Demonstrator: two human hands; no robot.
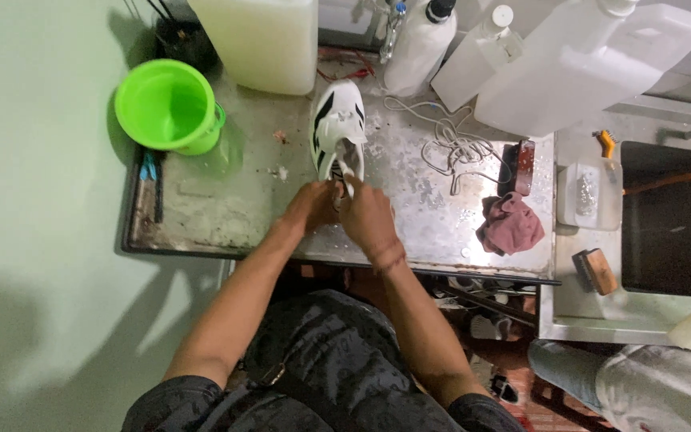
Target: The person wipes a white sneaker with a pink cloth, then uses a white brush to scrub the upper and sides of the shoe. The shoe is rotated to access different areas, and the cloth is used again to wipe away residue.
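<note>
White shoe (337, 128) | heel end gripped by left hand (309, 206) and right hand (368, 218) | on wet table (225, 208)

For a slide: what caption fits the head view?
Both hands, left and right, grip a white shoe on a wet metal table beside a green bucket.

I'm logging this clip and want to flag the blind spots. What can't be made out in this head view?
- Heel end of the white sneaker with black stripes: covered by the left hand and right hand.
- Fingers of both hands: bunched together, so the grip is unclear.
- Large translucent plastic jug and pale yellowish canister: tops cut off by the upper edge.
- Inside of the dark sink basin: too dark.
</note>
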